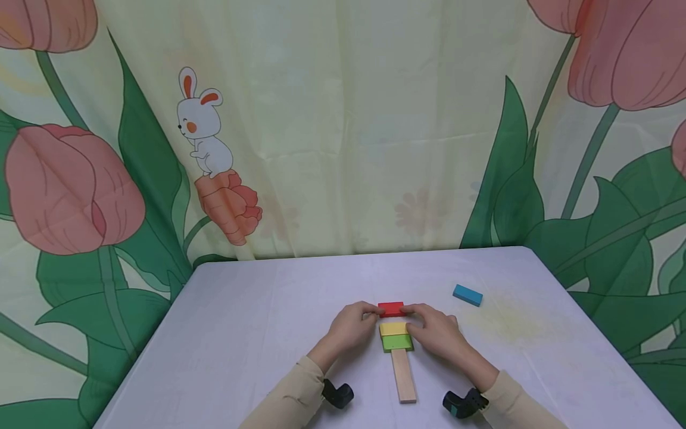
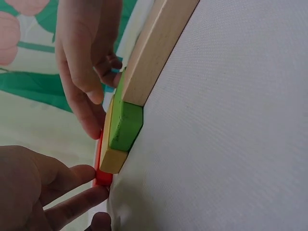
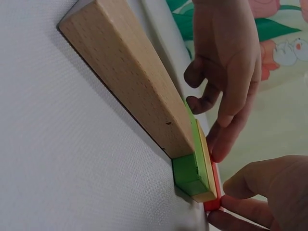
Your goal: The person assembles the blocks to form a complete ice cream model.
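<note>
Several flat blocks lie in a line on the white table: a long plain wood block, then a green block, a yellow block and a red block at the far end. My left hand pinches the red block's left end, and my right hand pinches its right end. In the left wrist view the left fingertips touch the red block beside the yellow block. The right wrist view shows the right fingers at the red block.
A blue block lies alone on the table to the right of the hands. A flower-and-rabbit curtain hangs behind the table's far edge. The table's left and right edges slope toward me.
</note>
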The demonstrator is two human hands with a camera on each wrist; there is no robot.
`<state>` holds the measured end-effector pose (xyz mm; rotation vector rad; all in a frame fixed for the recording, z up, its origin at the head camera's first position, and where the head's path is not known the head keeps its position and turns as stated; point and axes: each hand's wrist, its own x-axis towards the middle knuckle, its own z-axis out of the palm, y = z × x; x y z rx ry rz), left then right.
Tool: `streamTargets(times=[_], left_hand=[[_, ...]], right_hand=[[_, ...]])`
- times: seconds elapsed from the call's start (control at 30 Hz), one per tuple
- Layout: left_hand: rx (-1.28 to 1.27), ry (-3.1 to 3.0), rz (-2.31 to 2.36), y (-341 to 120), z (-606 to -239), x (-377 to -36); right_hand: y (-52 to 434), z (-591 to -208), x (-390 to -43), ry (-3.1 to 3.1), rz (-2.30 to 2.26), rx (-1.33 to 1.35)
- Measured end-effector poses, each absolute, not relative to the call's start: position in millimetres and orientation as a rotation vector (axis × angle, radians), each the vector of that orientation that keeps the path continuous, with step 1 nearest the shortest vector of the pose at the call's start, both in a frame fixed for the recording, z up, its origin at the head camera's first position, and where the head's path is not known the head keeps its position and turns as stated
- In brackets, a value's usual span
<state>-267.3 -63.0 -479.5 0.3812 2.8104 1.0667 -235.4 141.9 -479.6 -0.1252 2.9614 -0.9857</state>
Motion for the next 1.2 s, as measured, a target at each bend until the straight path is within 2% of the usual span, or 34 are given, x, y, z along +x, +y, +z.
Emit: streamTargets(times=[0.43, 1.2], left_hand=[[0.459, 2.827, 0.998, -65, -477, -263], [0.448, 2.75, 0.96, -68, -471, -257]], right_hand=[[143, -476, -232, 2.95, -0.964, -0.147], [145, -479, -228, 2.95, -0.941, -0.14]])
